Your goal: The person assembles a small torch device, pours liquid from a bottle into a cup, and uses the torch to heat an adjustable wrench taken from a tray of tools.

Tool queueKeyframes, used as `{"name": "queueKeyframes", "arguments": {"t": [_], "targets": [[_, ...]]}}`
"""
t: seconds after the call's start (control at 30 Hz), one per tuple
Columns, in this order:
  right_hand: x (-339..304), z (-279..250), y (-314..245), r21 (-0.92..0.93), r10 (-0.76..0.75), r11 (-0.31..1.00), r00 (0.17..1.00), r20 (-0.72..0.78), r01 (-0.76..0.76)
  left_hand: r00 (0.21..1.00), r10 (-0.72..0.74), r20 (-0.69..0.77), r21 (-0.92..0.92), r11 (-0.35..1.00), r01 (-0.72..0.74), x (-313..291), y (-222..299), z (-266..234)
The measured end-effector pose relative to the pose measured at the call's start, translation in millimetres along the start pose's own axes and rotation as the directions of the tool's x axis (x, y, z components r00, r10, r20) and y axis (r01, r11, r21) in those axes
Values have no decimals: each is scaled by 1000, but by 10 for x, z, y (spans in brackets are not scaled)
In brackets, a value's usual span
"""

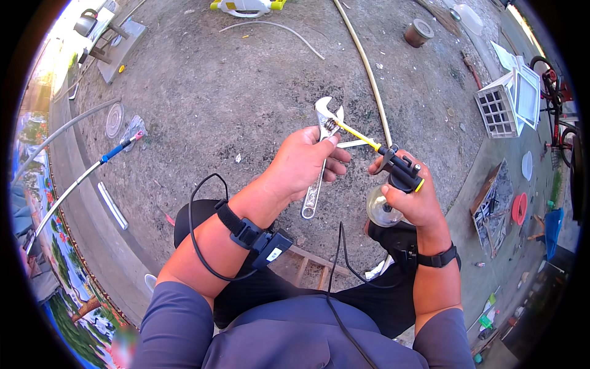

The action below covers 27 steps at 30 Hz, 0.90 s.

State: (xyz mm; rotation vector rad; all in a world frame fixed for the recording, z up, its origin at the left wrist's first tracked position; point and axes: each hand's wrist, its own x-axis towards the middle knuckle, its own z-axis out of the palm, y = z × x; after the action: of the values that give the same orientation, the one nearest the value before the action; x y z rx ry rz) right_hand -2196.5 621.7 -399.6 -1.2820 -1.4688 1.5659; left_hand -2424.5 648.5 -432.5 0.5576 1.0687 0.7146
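- Adjustable wrench (319,157), bare silvery metal, sits just above picture centre; its long axis runs from the open jaw at 12 o'clock down to the ring end at 6 o'clock, tilted slightly.
- Left hand (304,165) wraps the wrench's shaft, fingers curled tight around it, thumb pressed up near the knurled adjusting wheel.
- Spray nozzle (402,172), black with a yellow collar, lies at 3 o'clock of the wrench; its thin yellow tube (356,135) points toward 10 o'clock, and its tip meets the wrench just below the jaw.
- Right hand (415,200) grips the nozzle from below, fingers closed round its body; a clear rounded part (380,209) shows under the palm.
- Both wrists carry black straps, with a black cable (200,246) looping off the left one.
- Ground is rough grey concrete. A pale hose (369,67) runs away toward 12 o'clock behind the hands, a rusty can (419,32) stands at 1 o'clock, and a white lattice crate (496,111) at 2 o'clock. Nothing lies between the hands.
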Motion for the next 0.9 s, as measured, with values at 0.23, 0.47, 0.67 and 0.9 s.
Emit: {"name": "queueKeyframes", "arguments": {"t": [0.23, 0.47, 0.67, 0.9], "targets": [[-6, 12, -65, -44, -1, 999, 1000, 14, 1, 1000, 3, 3, -1, 1000, -3, 1, -5, -3], [0, 15, -41, -56, -16, 998, 1000, 8, 16, 1000, 8, -4, -8, 1000, -8, -3, -12, 4], [-2, 31, -6, -9, -3, 1000, 1000, -20, 3, 1000, 11, 3, -4, 1000, -11, 10, -20, 1], [5, 47, -66, -8, 5, 1000, 1000, -17, -5, 1000, 7, -2, 4, 1000, -7, -1, -3, 8]]}}
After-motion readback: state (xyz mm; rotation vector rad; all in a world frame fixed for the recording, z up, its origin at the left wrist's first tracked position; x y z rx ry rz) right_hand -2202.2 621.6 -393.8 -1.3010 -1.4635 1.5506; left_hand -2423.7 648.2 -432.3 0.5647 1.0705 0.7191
